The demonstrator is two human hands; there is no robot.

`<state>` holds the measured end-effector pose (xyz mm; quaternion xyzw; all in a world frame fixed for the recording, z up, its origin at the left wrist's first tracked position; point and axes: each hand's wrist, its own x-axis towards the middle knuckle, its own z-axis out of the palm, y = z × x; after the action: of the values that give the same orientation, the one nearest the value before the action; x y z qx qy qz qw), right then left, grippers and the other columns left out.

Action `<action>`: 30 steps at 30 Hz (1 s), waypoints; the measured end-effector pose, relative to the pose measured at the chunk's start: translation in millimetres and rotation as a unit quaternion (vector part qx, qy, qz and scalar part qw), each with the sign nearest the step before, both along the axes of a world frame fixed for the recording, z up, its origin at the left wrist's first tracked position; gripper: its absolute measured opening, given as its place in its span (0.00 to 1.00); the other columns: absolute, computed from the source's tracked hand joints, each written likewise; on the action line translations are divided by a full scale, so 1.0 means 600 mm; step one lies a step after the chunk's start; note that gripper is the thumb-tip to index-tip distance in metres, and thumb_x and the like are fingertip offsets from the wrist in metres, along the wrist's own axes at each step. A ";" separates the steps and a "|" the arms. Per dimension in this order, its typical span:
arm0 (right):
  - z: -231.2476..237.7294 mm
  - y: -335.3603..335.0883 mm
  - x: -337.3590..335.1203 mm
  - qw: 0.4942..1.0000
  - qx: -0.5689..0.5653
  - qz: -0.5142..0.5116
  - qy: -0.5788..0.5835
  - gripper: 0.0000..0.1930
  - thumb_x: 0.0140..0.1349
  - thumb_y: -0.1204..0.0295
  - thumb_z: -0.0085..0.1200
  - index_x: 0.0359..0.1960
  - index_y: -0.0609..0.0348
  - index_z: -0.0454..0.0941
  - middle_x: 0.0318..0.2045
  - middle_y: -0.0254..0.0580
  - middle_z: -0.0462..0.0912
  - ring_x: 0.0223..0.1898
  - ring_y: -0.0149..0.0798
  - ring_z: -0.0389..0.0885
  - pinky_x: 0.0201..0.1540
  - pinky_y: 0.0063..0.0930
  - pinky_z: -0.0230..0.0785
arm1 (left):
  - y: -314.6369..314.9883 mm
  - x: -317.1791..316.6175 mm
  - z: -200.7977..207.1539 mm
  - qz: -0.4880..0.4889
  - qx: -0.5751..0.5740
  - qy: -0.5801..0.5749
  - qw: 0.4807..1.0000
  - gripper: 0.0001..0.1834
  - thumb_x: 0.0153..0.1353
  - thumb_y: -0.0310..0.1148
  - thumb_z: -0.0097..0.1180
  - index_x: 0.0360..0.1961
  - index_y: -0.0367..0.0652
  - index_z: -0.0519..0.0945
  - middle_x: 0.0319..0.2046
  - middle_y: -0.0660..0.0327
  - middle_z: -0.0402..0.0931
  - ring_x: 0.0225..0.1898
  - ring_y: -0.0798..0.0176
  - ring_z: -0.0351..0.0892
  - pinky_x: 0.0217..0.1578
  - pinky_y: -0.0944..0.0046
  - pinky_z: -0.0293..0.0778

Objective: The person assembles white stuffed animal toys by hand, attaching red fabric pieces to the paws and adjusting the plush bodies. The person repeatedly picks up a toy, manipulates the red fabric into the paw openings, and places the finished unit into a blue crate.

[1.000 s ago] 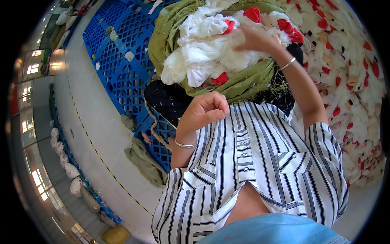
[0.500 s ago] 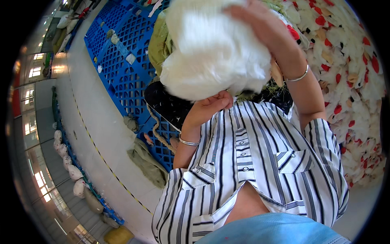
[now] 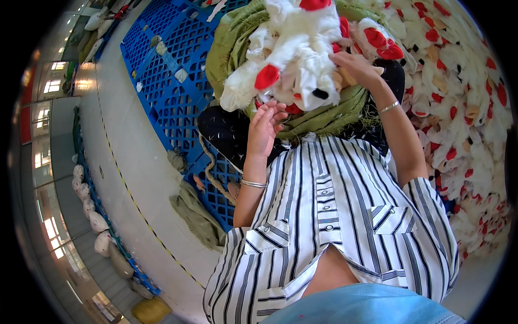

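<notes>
At upper centre of the frame, a white plush piece [image 3: 302, 48] with red patches and a black tip, draped over more white and red pieces within the rolled, frayed edge of a green cloth [image 3: 318, 124]. By its lower left edge, the left hand [image 3: 263, 129], fingers loosely curled and partly spread; cannot tell whether touching the fur. By its right edge, the right hand [image 3: 357, 67], fingers stretched toward the fur; cannot tell whether pinching. Little room below, with the striped shirt [image 3: 307, 200] near. Along the right side, close-packed, a broad pile [image 3: 464, 108] of white and red pieces. More room at upper left, over a blue pallet [image 3: 172, 108], its outer edge bordered by grey floor [image 3: 116, 108].
</notes>
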<state>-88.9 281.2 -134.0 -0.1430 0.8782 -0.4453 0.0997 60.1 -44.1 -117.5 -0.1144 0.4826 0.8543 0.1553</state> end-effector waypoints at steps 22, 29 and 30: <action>0.100 -0.072 0.061 0.920 -0.360 -0.051 -0.147 0.15 0.73 0.62 0.47 0.48 0.62 0.77 0.39 0.31 0.80 0.37 0.24 0.79 0.37 0.20 0.73 | 0.077 0.020 0.063 -0.288 -0.066 0.110 0.949 0.24 0.68 0.35 0.53 0.63 0.42 0.68 0.53 0.61 0.77 0.48 0.69 0.77 0.43 0.71 0.71; 0.181 -0.148 0.099 0.798 -0.564 0.038 -0.212 0.16 0.71 0.64 0.52 0.50 0.66 0.75 0.42 0.40 0.83 0.42 0.30 0.83 0.46 0.25 0.77 | 0.115 -0.012 0.076 -0.152 -0.036 0.240 0.958 0.41 0.62 0.44 0.62 0.69 0.42 0.55 0.65 0.57 0.61 0.65 0.58 0.65 0.55 0.61 0.73; 0.183 -0.156 0.104 0.797 -0.567 0.050 -0.200 0.16 0.71 0.65 0.52 0.51 0.66 0.75 0.43 0.41 0.82 0.44 0.31 0.82 0.48 0.26 0.77 | 0.118 -0.019 0.075 -0.121 -0.038 0.255 0.959 0.41 0.62 0.44 0.62 0.69 0.41 0.55 0.64 0.57 0.61 0.66 0.58 0.64 0.56 0.60 0.74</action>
<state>-26.2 187.4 -24.2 -0.1257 0.4205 -0.8769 0.1961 49.0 26.6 -72.7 0.1608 0.5482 0.8112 0.1247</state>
